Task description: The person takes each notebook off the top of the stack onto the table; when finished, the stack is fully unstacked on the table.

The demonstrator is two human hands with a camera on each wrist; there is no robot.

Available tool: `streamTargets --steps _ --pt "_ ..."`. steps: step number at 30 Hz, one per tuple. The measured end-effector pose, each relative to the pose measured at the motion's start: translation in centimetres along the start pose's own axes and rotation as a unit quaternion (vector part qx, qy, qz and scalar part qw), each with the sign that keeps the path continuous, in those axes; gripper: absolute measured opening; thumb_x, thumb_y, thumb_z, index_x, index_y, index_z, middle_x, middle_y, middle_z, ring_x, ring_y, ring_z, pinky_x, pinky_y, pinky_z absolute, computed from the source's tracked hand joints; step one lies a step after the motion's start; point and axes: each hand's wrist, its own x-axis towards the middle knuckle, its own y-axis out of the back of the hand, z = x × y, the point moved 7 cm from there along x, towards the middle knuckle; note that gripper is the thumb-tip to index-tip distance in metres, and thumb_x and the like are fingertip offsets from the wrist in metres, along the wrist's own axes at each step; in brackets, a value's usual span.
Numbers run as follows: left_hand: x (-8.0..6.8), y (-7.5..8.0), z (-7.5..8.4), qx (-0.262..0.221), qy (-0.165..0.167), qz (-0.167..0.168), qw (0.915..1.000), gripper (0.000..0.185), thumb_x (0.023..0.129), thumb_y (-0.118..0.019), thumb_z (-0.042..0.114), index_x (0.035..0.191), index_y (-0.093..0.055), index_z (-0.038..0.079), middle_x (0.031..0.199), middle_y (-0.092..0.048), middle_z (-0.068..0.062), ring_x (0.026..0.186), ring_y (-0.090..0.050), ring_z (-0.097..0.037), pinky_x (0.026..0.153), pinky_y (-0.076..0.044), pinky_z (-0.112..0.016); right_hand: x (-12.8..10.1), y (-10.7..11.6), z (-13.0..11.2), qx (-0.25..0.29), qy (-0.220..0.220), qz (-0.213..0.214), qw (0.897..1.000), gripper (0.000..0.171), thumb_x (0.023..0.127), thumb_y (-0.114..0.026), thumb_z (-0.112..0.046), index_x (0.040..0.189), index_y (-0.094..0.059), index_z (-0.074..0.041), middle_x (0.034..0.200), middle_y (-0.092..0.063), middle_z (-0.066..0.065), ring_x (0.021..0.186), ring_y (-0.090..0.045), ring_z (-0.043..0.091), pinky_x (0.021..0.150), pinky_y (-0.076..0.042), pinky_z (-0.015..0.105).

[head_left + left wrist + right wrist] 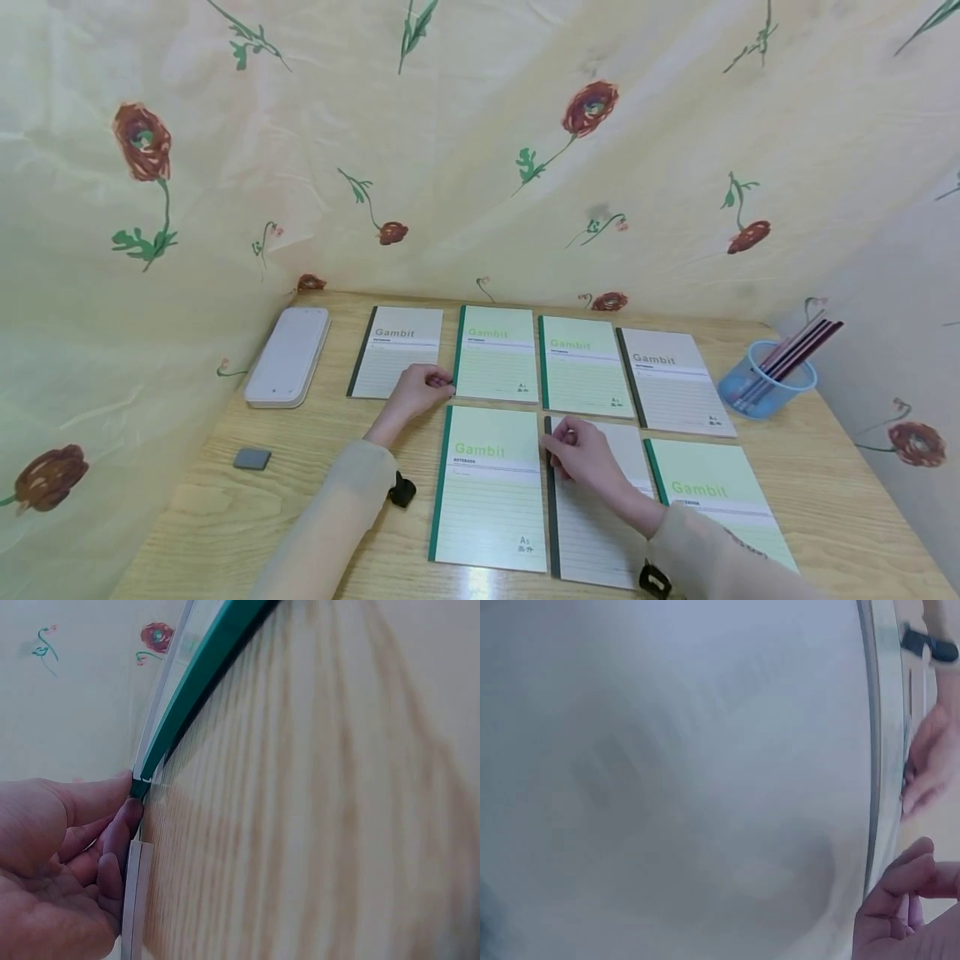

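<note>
My left hand (423, 389) pinches the lower left corner of a pale green notebook (495, 350) with a dark green spine, in the back row. The left wrist view shows the thumb and curled fingers (112, 825) at the end of that green spine (199, 682). My right hand (588, 458) is over a grey notebook (600, 533) with a black spine in the front row. Its bent fingers are near the top of the spine, beside a green notebook (491, 492). In the right wrist view, the fingers (900, 892) are loosely curled beside a blurred notebook surface (705, 750).
Beside the left hand lies a grey notebook (397, 350). Farther right are a green notebook (588, 367), a grey one (675, 383) and a partly covered green one (720, 483). A blue pencil cup (765, 400), white case (288, 358) and grey eraser (252, 458) flank them.
</note>
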Motion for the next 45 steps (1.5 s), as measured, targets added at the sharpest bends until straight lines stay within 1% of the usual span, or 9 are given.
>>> streamTargets --steps 6,10,15,19,25,30,38,42,45 --pt "0.1 -0.2 -0.3 0.000 0.018 -0.004 0.9998 0.018 0.090 -0.073 0.009 0.106 -0.073 0.001 0.093 -0.070 -0.005 0.087 -0.063 -0.019 0.082 -0.051 -0.035 2.8 0.8 -0.6 -0.023 0.002 -0.031 0.999 0.011 0.095 -0.064 -0.012 0.092 -0.060 -0.002 0.069 -0.062 0.007 0.057 -0.057 0.018 0.053 -0.047 0.029" --pt "0.3 -0.2 -0.4 0.005 0.021 -0.001 0.9998 0.017 0.090 -0.073 0.010 0.105 -0.073 0.001 0.092 -0.069 -0.005 0.085 -0.062 -0.018 0.080 -0.051 -0.034 5.0 1.3 -0.9 -0.041 0.004 -0.039 0.998 0.013 0.096 -0.064 -0.014 0.097 -0.062 -0.001 0.075 -0.065 0.007 0.062 -0.059 0.017 0.058 -0.048 0.029" --pt "0.4 -0.1 -0.3 0.005 0.024 0.002 0.9997 0.017 0.090 -0.074 0.012 0.104 -0.074 0.002 0.090 -0.069 -0.004 0.084 -0.061 -0.018 0.081 -0.051 -0.034 7.4 1.5 -0.7 -0.046 -0.010 -0.049 0.998 0.017 0.096 -0.064 -0.015 0.102 -0.063 0.001 0.078 -0.066 0.008 0.065 -0.060 0.016 0.060 -0.049 0.028" --pt "0.4 -0.1 -0.3 0.007 0.028 0.001 0.9996 0.017 0.091 -0.073 0.013 0.104 -0.074 0.003 0.091 -0.069 -0.004 0.085 -0.062 -0.018 0.082 -0.051 -0.035 8.6 1.4 -0.6 -0.047 -0.025 -0.065 0.996 0.019 0.096 -0.063 -0.015 0.107 -0.062 0.001 0.080 -0.066 0.009 0.067 -0.061 0.017 0.060 -0.050 0.028" --pt "0.5 -0.2 -0.4 0.008 0.034 -0.007 0.9994 0.019 0.092 -0.073 0.016 0.106 -0.074 0.004 0.094 -0.070 -0.004 0.088 -0.062 -0.019 0.084 -0.051 -0.036 9.7 1.3 -0.8 -0.044 -0.031 -0.062 0.997 0.023 0.097 -0.065 -0.018 0.110 -0.061 0.000 0.080 -0.064 0.009 0.065 -0.060 0.017 0.058 -0.050 0.026" --pt "0.5 -0.1 -0.2 0.017 0.031 -0.006 0.9994 0.018 0.092 -0.072 0.016 0.104 -0.074 0.003 0.094 -0.069 -0.004 0.087 -0.062 -0.019 0.083 -0.051 -0.036 10.4 1.1 -0.8 -0.045 -0.019 -0.063 0.997 0.025 0.097 -0.066 -0.019 0.111 -0.061 0.001 0.080 -0.064 0.010 0.061 -0.060 0.017 0.056 -0.050 0.026" --pt "0.3 -0.5 1.1 0.059 0.028 -0.011 0.9978 0.021 0.094 -0.070 0.016 0.108 -0.070 0.001 0.095 -0.067 -0.007 0.088 -0.061 -0.021 0.080 -0.052 -0.036 10.6 0.9 -1.1 -0.075 0.011 -0.055 0.996 0.028 0.094 -0.069 -0.018 0.113 -0.061 0.000 0.076 -0.061 0.007 0.056 -0.058 0.015 0.052 -0.049 0.026" --pt "0.3 -0.3 1.3 0.072 0.031 -0.001 0.9969 0.021 0.095 -0.069 0.016 0.109 -0.067 0.001 0.097 -0.066 -0.007 0.090 -0.061 -0.021 0.080 -0.051 -0.036 10.6 0.7 -1.2 -0.083 0.017 -0.055 0.995 0.028 0.093 -0.070 -0.018 0.114 -0.061 0.000 0.076 -0.060 0.006 0.056 -0.058 0.014 0.052 -0.048 0.025" --pt "0.6 0.2 1.4 0.069 0.032 0.012 0.9970 0.019 0.096 -0.067 0.014 0.109 -0.067 0.001 0.098 -0.065 -0.008 0.090 -0.060 -0.022 0.080 -0.051 -0.037 10.5 0.6 -1.3 -0.081 0.017 -0.057 0.995 0.028 0.093 -0.069 -0.017 0.114 -0.060 0.001 0.077 -0.060 0.007 0.057 -0.059 0.014 0.053 -0.049 0.025"
